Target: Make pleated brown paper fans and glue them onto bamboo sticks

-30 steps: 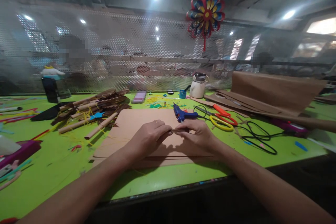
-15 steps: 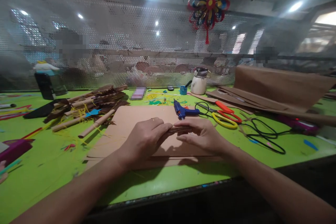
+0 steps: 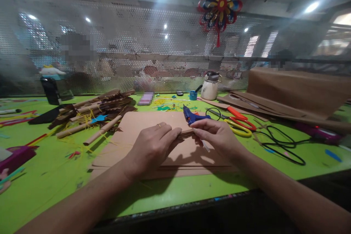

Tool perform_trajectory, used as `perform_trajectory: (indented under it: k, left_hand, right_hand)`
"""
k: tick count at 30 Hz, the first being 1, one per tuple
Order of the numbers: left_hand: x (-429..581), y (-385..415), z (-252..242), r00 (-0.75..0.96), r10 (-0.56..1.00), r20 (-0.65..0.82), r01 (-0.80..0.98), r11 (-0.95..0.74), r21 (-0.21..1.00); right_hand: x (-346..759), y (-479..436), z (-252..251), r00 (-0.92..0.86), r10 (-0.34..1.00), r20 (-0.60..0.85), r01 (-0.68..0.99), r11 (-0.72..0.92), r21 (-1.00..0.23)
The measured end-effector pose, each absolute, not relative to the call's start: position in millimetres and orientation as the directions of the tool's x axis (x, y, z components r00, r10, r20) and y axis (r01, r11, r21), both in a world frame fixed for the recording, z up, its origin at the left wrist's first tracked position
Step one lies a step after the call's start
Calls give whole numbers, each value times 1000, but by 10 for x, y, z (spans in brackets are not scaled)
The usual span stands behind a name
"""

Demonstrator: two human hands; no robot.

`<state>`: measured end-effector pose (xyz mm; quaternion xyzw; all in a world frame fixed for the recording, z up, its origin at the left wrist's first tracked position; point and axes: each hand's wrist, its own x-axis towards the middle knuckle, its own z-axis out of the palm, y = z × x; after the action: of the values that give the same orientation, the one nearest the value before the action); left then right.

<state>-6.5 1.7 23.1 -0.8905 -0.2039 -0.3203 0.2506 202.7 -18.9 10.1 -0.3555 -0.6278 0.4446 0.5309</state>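
Between my hands is a small folded stack of brown paper (image 3: pixel 185 134), held above flat brown sheets (image 3: pixel 142 120) on the green table. My left hand (image 3: pixel 153 142), with a ring on one finger, is closed on the stack's left end. At its right end, the thumb and fingers of my right hand (image 3: pixel 216 135) pinch the paper. A thin whitish strip (image 3: pixel 205 146) hangs just below my right fingers. The blue glue gun (image 3: pixel 193 116) lies right behind my right hand.
Scissors with yellow (image 3: pixel 238 128) and red handles and a black cable (image 3: pixel 285 142) lie to the right. Rolled brown paper pieces (image 3: pixel 102 129) lie left. Behind are a white jug (image 3: pixel 210 87), blue pot (image 3: pixel 193 95) and large brown sheets (image 3: pixel 290 91).
My right thumb has moved up onto the end of the folded stack, closing its grip. The whitish strip now shows below my right fingers. The view has shifted slightly.
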Motion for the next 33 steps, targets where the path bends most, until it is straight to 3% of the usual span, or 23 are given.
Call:
perform_trajectory:
  k: [6, 12, 20, 26, 33]
  left_hand:
    - [-39, 37, 196, 698, 311, 645, 507, -850, -139]
    - [-18, 67, 170, 659, 281, 697, 403, -915, -12]
    - [-61, 40, 160, 674, 267, 689, 374, -928, -6]
    - [-78, -56, 278, 755, 334, 565, 334, -937, 108]
    - [-53, -36, 233, 704, 400, 587, 439, -895, 83]
  right_hand:
    - [2026, -186, 111, -148, 939, 310, -10, 312, -950]
    - [2029, -166, 107, -137, 956, 260, -41, 257, -965]
    - [2044, -169, 90, -181, 917, 355, -36, 354, -934]
    - [2048, -176, 97, -179, 915, 363, 12, 370, -929]
    - [2039, -180, 99, -185, 905, 384, 35, 397, -917]
